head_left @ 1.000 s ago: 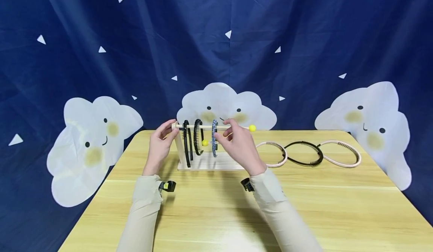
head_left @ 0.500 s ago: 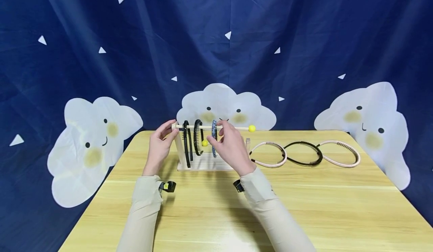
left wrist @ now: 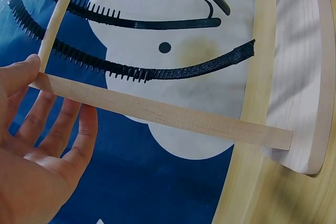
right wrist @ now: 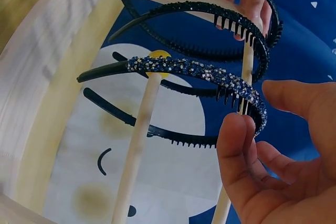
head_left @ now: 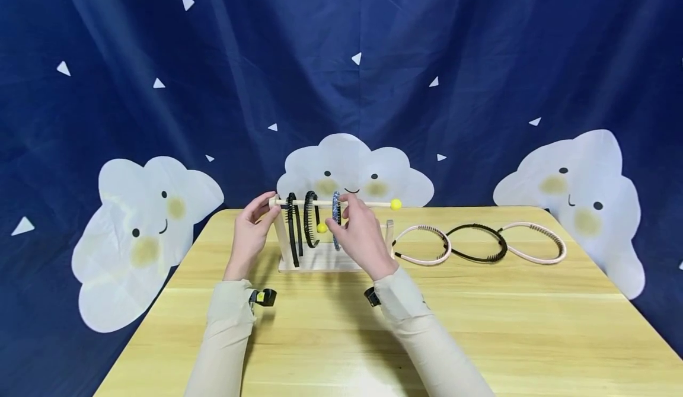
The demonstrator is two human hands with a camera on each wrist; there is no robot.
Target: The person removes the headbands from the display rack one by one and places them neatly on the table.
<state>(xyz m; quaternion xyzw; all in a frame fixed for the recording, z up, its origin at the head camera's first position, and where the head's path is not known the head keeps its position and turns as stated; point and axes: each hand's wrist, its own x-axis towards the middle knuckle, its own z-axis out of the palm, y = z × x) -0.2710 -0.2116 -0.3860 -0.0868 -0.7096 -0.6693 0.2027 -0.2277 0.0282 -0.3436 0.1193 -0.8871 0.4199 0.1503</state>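
My left hand [head_left: 248, 237] holds the top of the left upright of a wooden stand [head_left: 315, 262]. In the left wrist view its thumb lies on the upper end of that upright [left wrist: 157, 109], fingers behind it. My right hand [head_left: 361, 234] is at a blue glitter headband [right wrist: 194, 68] hanging on the upper rod [head_left: 368, 204]; thumb and fingers lie on either side of the band. Whether the thumb presses it is hard to tell. To its left, two black toothed headbands [head_left: 308, 222] hang from the same rod, the leftmost one [head_left: 292, 237] near the upright.
A yellow ball [head_left: 395, 204] caps the rod's right end. A second yellow ball [head_left: 322, 229] tips a lower rod. On the wooden table [head_left: 331, 332], right of the stand, lie a pale pink headband [head_left: 421, 261], a black one [head_left: 503, 247] and another pink one [head_left: 560, 249].
The right hand has shifted left along the rod, bringing its thumb across to the blue headband's left side. The headbands and the left hand look unmoved.
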